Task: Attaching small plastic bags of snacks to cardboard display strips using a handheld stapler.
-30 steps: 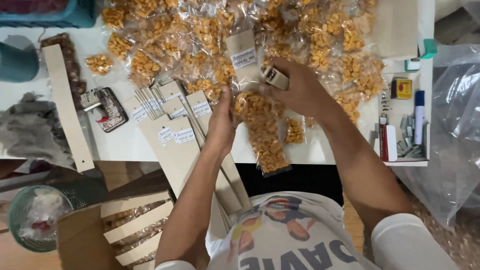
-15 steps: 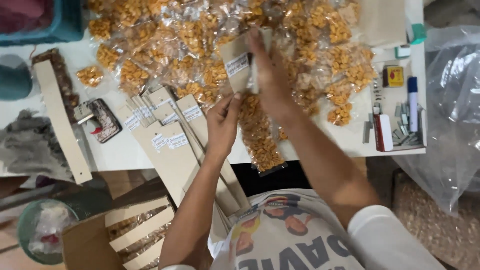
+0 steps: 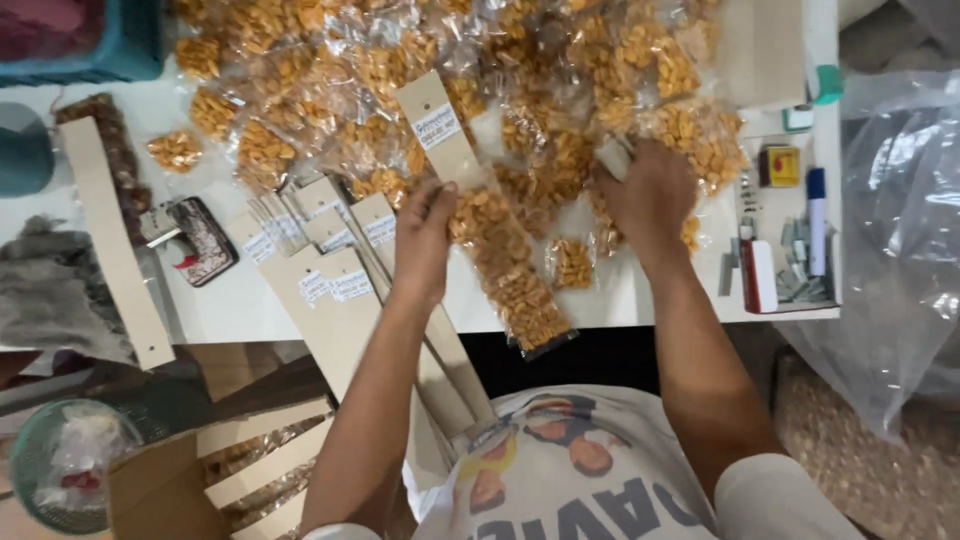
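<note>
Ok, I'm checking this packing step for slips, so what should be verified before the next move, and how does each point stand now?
1. Left hand grips the cardboard strip that carries the snack packets: ok.
2. Strip's packet row lies on the table: not ok, its lower end hangs over the front edge.
3. Right hand has a loose packet: cannot tell, it is down in the packet pile and its fingers are hidden.
4. Spare labelled strips within reach: ok, beside the left hand.
5. Stapler to hand: ok, a red one lies right of the right hand.
</note>
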